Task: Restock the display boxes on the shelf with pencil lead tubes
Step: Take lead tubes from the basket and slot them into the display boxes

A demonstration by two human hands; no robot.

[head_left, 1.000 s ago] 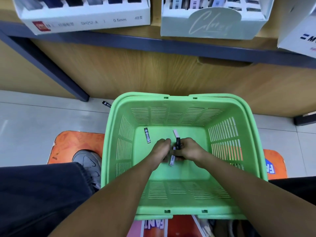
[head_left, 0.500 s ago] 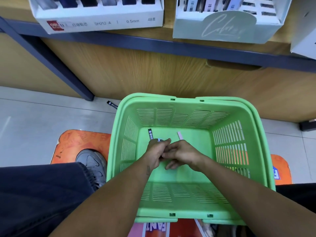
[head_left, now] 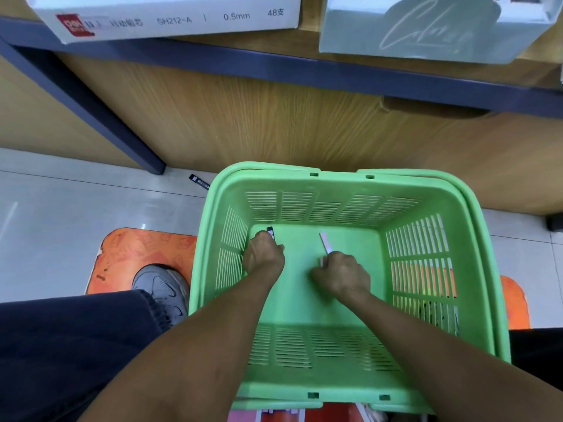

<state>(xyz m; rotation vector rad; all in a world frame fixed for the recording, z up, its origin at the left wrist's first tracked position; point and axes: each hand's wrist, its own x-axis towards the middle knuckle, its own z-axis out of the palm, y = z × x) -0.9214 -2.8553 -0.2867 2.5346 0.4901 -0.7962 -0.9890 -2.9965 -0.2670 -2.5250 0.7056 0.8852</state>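
Both hands reach into the green basket (head_left: 475,345): the left hand (head_left: 264,257) curls round a dark tube (head_left: 270,232) by the far-left corner, the right hand (head_left: 342,275) grips a pale tube (head_left: 324,242) mid-floor. Another black tube (head_left: 199,181) lies on the floor beyond; on the shelf (head_left: 304,67) a white box (head_left: 170,21) reads "SH212-A | 0.5mm 48", beside a grey box (head_left: 426,35) with script lettering
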